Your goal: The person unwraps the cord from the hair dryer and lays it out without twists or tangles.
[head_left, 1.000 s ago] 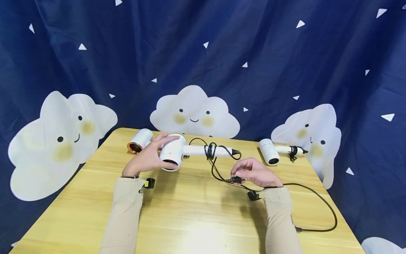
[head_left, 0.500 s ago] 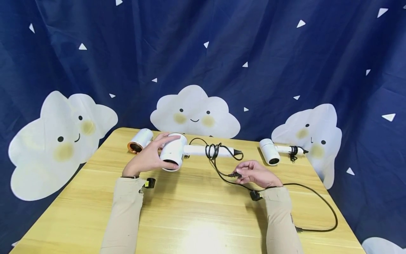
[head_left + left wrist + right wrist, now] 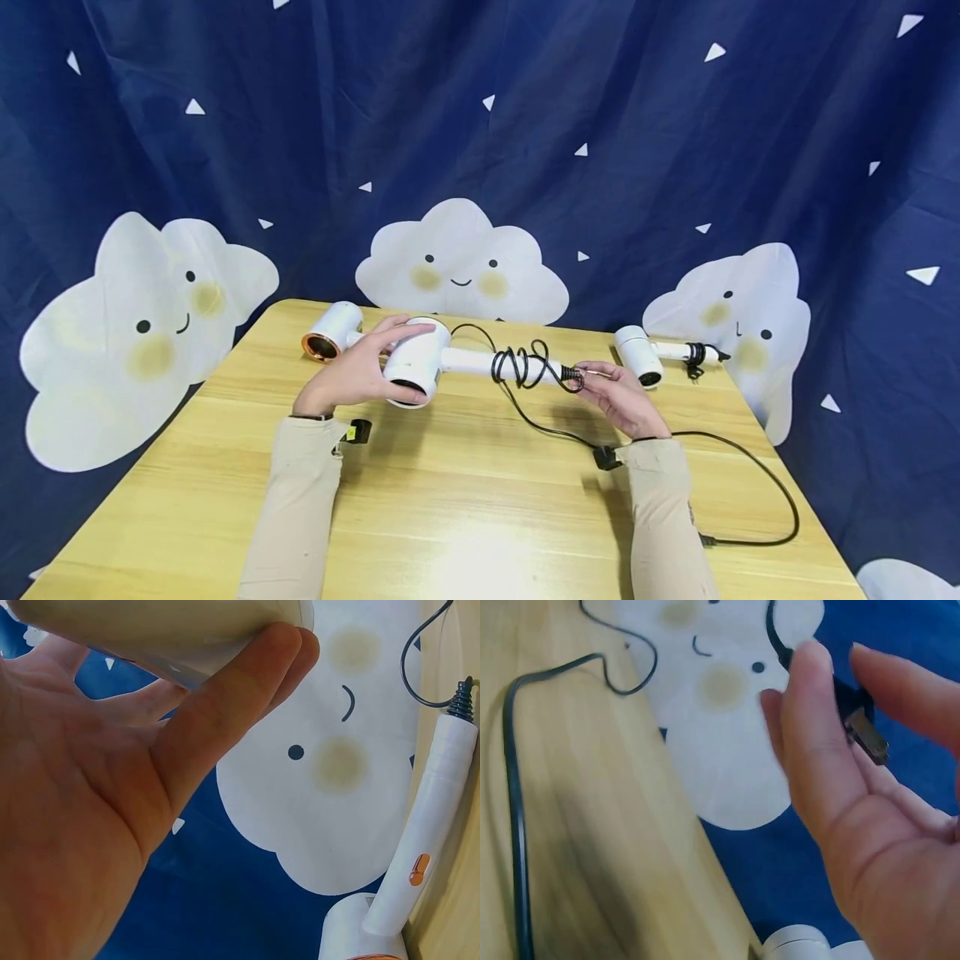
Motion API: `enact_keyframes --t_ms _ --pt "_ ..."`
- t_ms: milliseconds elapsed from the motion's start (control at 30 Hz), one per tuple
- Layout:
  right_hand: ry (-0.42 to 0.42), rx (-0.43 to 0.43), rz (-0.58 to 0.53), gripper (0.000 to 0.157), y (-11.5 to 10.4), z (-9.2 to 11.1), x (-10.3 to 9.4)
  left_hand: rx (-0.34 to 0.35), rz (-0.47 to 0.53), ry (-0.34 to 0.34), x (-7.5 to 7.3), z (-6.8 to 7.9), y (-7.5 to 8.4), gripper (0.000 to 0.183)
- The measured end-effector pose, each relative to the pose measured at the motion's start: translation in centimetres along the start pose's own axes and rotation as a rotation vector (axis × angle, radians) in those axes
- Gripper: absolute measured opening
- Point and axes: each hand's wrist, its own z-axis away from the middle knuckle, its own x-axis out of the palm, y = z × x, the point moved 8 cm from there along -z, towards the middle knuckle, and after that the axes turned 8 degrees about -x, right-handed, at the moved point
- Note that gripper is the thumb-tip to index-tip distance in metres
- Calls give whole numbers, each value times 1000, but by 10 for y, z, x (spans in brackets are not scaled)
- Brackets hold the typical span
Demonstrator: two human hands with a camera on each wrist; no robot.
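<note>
Over a pale wood surface (image 3: 450, 483), a person's two bare hands were at work on a white hair dryer (image 3: 416, 362) that was held raised, lying sideways, its shadow below it. The dryer's round barrel sat directly in the left hand (image 3: 348, 372), between spread thumb and fingers: the fingers reached across the upper rim and the thumb braced near the dark lower opening, so the grip was wide but filled. From the barrel, the handle (image 3: 468, 363) pointed toward the right hand (image 3: 621, 402), tilting slightly downward. Several loose turns of black cord (image 3: 553, 431) circled the handle, and one length trailed down toward the right wrist.

The right hand was just beside the far end of the handle, its fingers nearly closed. In the right wrist view, thumb and fingertips pinched a black plug (image 3: 866, 735) with metal prongs showing.

Behind the left hand lay a second white hair dryer with a copper-coloured rim (image 3: 337, 325). Near the back right, beyond the right hand, lay a third, smaller-looking dryer (image 3: 637, 354), cord bundled at its handle. Black cable (image 3: 791, 500) curved past the right beige sleeve (image 3: 660, 508). Smiling white clouds (image 3: 457, 242) decorated the navy curtain (image 3: 525, 67) behind.
</note>
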Motion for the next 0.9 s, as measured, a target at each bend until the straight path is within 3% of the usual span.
enact_keyframes --t_ms 167,500,700,900 --pt "119 -61 -46 13 -14 2 -3 9 24 -16 5 -3 -1 96" --pt "315 -274 -84 16 -54 12 4 -1 29 -33 9 -4 -2 95" --pt "307 -397 -143 21 -77 19 20 -3 23 -36 10 -5 -2 95" --pt "226 -436 -176 14 -93 26 39 2 16 -31 10 -5 -2 95"
